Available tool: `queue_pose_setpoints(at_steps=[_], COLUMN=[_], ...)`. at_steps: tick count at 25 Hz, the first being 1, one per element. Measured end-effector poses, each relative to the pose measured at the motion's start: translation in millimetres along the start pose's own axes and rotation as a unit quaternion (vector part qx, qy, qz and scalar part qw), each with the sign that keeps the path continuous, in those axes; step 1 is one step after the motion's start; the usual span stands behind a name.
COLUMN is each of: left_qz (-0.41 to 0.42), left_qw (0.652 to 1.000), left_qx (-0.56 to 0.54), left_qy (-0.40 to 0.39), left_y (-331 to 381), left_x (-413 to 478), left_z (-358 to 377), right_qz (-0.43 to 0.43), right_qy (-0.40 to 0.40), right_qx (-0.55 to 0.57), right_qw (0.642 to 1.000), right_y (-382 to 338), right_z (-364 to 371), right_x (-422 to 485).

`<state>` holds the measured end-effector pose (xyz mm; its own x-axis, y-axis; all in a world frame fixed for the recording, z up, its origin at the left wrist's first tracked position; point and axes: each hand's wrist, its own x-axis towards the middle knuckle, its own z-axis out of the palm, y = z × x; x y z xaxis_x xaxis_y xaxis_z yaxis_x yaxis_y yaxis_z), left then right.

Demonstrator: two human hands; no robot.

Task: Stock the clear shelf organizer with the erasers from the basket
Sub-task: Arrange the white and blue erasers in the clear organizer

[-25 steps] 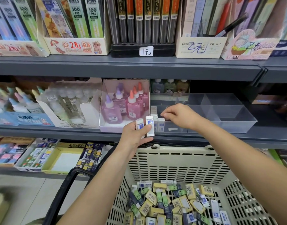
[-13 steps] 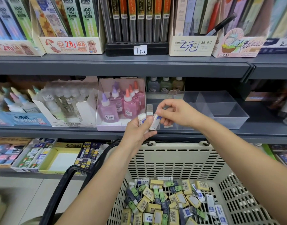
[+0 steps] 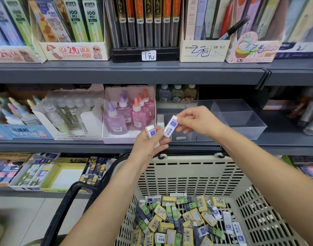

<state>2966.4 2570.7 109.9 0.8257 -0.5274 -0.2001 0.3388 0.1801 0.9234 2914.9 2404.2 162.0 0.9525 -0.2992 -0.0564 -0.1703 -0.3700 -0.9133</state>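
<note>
My left hand (image 3: pixel 150 145) grips a white eraser with a blue label (image 3: pixel 150 131) in front of the middle shelf. My right hand (image 3: pixel 194 121) pinches the top of a second white and blue eraser (image 3: pixel 170 126), tilted, just right of the first. Behind both hands sits the clear shelf organizer (image 3: pixel 240 119) with divided compartments; a few white erasers (image 3: pixel 160 120) stand at its left end. Below, the beige plastic basket (image 3: pixel 193 174) holds several loose erasers (image 3: pixel 184 217) in yellow, green, dark blue and white.
A pink box of glue bottles (image 3: pixel 129 114) stands directly left of the organizer. The grey shelf edge (image 3: pixel 99 144) runs under it. The basket's black handle (image 3: pixel 67 206) hangs at the left. Boxes of pencil leads fill the upper shelf (image 3: pixel 145 23).
My right hand came back from the organizer and took one of the two erasers out of my left hand. It now holds that eraser tilted, slightly higher.
</note>
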Motion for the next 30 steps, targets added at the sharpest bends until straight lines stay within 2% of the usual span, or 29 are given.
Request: queue_pose_setpoints(at_steps=[2, 4, 6, 10, 13, 16, 19, 21, 23, 25, 27, 30], left_qz=[-0.014, -0.011, 0.014, 0.067, 0.028, 0.005, 0.004, 0.002, 0.005, 0.013, 0.007, 0.067], left_qw=[0.998, 0.995, 0.997, 0.996, 0.996, 0.997, 0.999, 1.000, 1.000, 0.997, 0.997, 0.992], left_qx=[-0.050, -0.075, -0.050, -0.001, -0.036, -0.043, -0.040, -0.023, 0.023, 0.058, 0.050, 0.095], left_qy=[0.041, 0.059, 0.051, 0.050, 0.071, 0.058, 0.027, 0.007, -0.016, -0.042, -0.057, -0.048], left_y=[4, 6, 3, -3, -2, -2, 0, 0, -1, -5, -8, -10], left_x=[5, 7, 7, 7, 11, 12, 11, 12, 12, 11, 10, 9], left_z=[-5, -12, -19, -27, -26, -23, -20, -17, -12, -6, -1, 1], right_qz=[-0.004, -0.021, -0.035, -0.028, -0.028, -0.039, -0.067, -0.103, -0.105, -0.081, -0.049, -0.008], right_qy=[0.077, 0.108, 0.086, 0.037, -0.021, -0.052, 0.025, 0.057, 0.036, 0.023, 0.014, -0.021], right_qx=[-0.049, -0.175, -0.251, -0.267, -0.326, -0.378, -0.350, -0.279, -0.226, -0.226, -0.203, -0.141], right_qw=[0.996, 0.978, 0.964, 0.963, 0.945, 0.924, 0.934, 0.953, 0.968, 0.970, 0.978, 0.990], right_y=[-1, 2, 6, 14, 18, 19, 13, 4, -7, -13, -16, -16], right_z=[-6, -9, -1, 14, 18, 22, 21, 24, 30, 33, 30, 22], right_x=[10, 18, 24, 33, 38, 38, 31, 22, 11, 5, 4, 1])
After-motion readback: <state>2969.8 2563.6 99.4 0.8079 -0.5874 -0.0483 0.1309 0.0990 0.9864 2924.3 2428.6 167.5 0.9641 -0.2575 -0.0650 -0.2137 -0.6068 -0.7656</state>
